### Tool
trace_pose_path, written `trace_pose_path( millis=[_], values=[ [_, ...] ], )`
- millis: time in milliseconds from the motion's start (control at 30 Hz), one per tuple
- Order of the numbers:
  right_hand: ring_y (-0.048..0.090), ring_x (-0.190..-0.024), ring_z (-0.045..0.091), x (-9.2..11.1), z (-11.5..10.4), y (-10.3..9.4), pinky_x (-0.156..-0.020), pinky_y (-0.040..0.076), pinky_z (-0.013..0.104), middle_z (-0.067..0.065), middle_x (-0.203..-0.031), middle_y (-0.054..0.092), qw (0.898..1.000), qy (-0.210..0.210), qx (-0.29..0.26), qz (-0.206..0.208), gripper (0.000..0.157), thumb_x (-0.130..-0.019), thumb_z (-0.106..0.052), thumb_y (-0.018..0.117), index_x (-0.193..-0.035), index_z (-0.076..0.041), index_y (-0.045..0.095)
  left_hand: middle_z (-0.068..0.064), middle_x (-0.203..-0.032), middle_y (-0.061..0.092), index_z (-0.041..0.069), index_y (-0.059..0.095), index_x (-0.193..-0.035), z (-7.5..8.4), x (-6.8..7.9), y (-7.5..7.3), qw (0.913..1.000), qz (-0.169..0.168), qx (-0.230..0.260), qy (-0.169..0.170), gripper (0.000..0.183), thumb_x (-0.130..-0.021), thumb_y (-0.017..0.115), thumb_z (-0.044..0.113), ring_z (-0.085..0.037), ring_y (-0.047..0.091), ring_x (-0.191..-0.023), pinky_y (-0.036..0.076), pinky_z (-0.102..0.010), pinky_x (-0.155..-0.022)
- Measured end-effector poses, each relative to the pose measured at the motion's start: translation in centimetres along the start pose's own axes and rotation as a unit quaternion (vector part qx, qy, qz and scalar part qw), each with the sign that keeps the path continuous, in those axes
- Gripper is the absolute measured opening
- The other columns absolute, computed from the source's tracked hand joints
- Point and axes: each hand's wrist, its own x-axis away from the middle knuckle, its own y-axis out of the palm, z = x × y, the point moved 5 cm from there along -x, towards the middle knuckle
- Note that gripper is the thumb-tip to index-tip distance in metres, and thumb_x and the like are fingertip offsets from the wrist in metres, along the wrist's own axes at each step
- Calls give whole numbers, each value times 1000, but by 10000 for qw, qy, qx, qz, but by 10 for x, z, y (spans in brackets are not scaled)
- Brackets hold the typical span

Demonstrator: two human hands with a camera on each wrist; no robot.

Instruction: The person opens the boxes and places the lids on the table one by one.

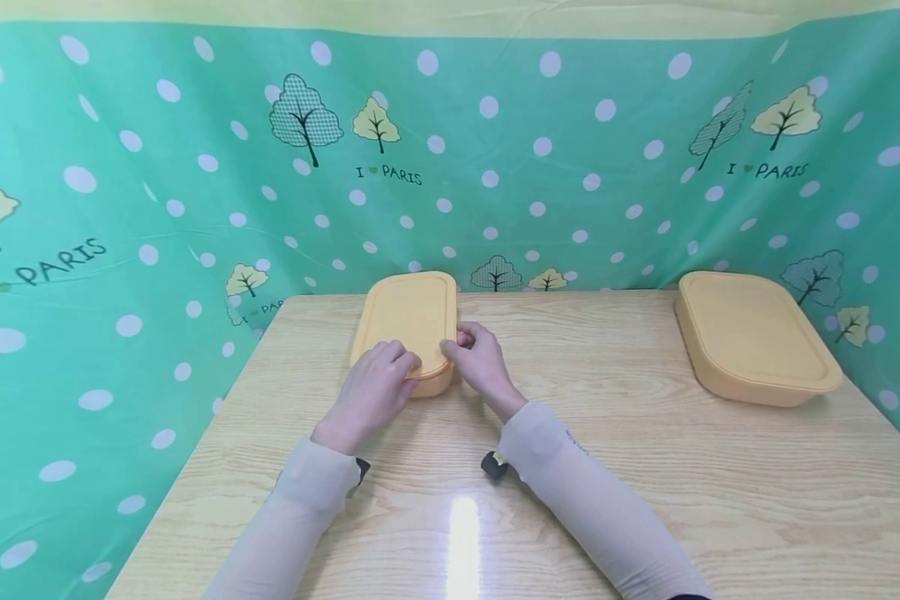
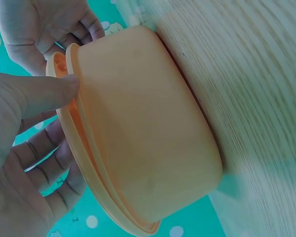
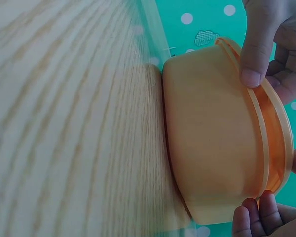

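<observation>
Gripping the lid (image 1: 412,312) of an orange box (image 1: 431,386), the left hand (image 1: 371,383) sits at the box's seven o'clock as the head view has it, and the right hand (image 1: 483,358) holds the same lid at four o'clock. The box stands on the wooden table (image 1: 645,483), toward eleven o'clock of the tabletop. From above, the lid seems to lie over the box; both wrist views reveal a gap beneath it at the near end. The left wrist view puts the left thumb (image 2: 39,94) at that gap, its fingers over the lid's top. The right wrist view shows the right hand's fingertips (image 3: 269,207) against the lid's underside edge. Only the head view includes a second lidded container (image 1: 757,333), at three o'clock from the box and well apart, and makes the green dotted cloth's (image 1: 495,208) "PARIS" lettering readable.
</observation>
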Motion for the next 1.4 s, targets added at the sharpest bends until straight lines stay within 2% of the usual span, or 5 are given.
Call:
trace_pose_path(
  millis=[400, 700, 867, 1133, 1400],
  values=[
    [53, -94, 19, 1, -1, -1, -82, 48, 31, 4, -100, 56, 9999, 23, 79, 62, 48, -91, -24, 60, -131, 0, 52, 0, -87, 55, 9, 67, -94, 0, 0, 0, 10000, -47, -29, -64, 22, -75, 79, 6, -21, 52, -80, 44, -33, -69],
    [54, -96, 20, -2, 1, -2, -81, 49, 32, 6, -104, 56, 9998, 54, 113, 122, 43, -92, -27, 56, -128, -3, 55, 0, -86, 54, 10, 65, -93, 0, 0, 0, 9995, -148, -85, -262, 22, -76, 78, 7, -21, 51, -79, 43, -32, -66],
    [54, -98, 21, -4, 3, -4, -83, 49, 34, 7, -106, 57, 9997, 37, 145, 193, 40, -94, -26, 53, -127, -4, 56, 0, -86, 53, 10, 64, -94, 0, 0, -3, 9994, -123, -58, -330, 23, -76, 78, 6, -22, 50, -78, 42, -32, -66],
    [53, -102, 20, -6, 8, -7, -88, 47, 34, 5, -110, 56, 9993, 272, 90, 226, 38, -97, -29, 48, -127, -7, 54, -1, -89, 53, 10, 63, -98, -1, -1, -5, 9988, -143, -32, -473, 24, -78, 76, 6, -23, 49, -80, 41, -33, -66],
    [53, -102, 20, -7, 8, -7, -88, 47, 34, 5, -109, 57, 9992, 252, 83, 315, 36, -98, -28, 48, -125, -6, 55, -1, -89, 52, 9, 62, -99, -2, -1, -9, 9983, 0, -38, -584, 25, -78, 76, 5, -22, 47, -80, 38, -31, -64]
  ],
)
